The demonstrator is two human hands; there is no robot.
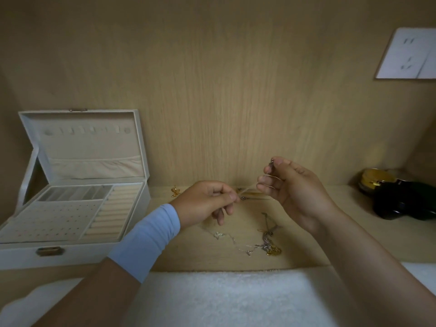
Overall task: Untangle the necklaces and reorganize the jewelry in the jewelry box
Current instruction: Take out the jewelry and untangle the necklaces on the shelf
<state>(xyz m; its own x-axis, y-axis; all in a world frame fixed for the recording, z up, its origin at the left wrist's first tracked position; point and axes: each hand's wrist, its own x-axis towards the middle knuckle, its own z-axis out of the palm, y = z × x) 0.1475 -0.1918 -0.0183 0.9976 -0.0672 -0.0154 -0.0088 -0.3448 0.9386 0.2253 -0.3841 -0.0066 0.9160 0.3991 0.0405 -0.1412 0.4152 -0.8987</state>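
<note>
In the head view, both hands are raised over the counter point(193, 256) in the middle of the frame. The left hand point(207, 201), with a light blue sleeve point(151, 239) on the wrist, pinches a thin chain point(247, 188) between thumb and forefinger; its other fingers are curled under. The chain runs tight from there up and to the right, to the right hand point(290, 192). The right hand is turned with the palm to the left, its fingers are curled, and the chain lies across the fingertips. Its thumb and forefinger pinch a small dark piece at the top; I cannot tell if this piece belongs to the same chain.

Below the hands, in the lower middle, a tangle point(267, 243) of silver and gold necklaces lies on the counter, and one silver strand goes out from it to the left. A small gold piece point(175, 191) lies further back, left of the left hand.

The box point(94, 252) stands at the left of the frame with the lid up. Its tray shows ring rolls on the right side and small compartments at the back.

A white towel point(224, 298) covers the bottom edge. At the right are a black thing point(405, 201) and a yellow jar point(377, 179). A white socket point(410, 54) is on the wooden wall, upper right.
</note>
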